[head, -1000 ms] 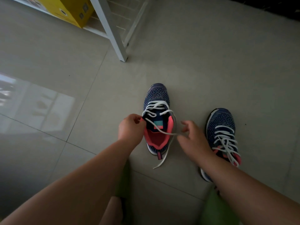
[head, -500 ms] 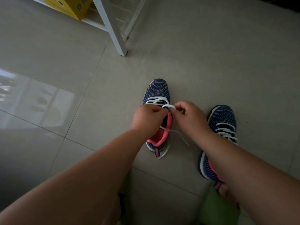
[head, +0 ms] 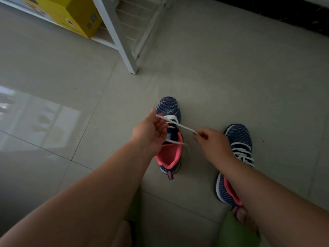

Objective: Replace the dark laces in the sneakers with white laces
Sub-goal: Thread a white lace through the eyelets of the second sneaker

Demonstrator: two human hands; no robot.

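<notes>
White flat shoelace (head: pixel 179 124) is stretching in a tight line between the two hands, just above the blue knitted sneaker with the pink inside (head: pixel 170 138). This sneaker is sitting on the pale grey tiled floor (head: pixel 231 77) with its toe pointing away from the person. The left hand (head: pixel 151 132) is pinching one part of the lace between thumb and fingers, up near the toe end of the sneaker. The right hand (head: pixel 211 141) is pinching the lace farther along, with its fingers curled round it. More of the white lace is crossing the front eyelets of the sneaker, and a loose bit is hanging over its right side.

Just to the right, a second blue and pink sneaker (head: pixel 236 157) is sitting on the floor too. It is already wearing white laces, tied across the top. The right forearm is passing over its heel part.

Farther back, a white metal rack (head: pixel 122 43) is standing on the floor, and a yellow cardboard box (head: pixel 71 16) is sitting on its low shelf. Green cloth (head: pixel 236 234) is showing at the bottom edge, near a bare foot (head: pixel 246 220).
</notes>
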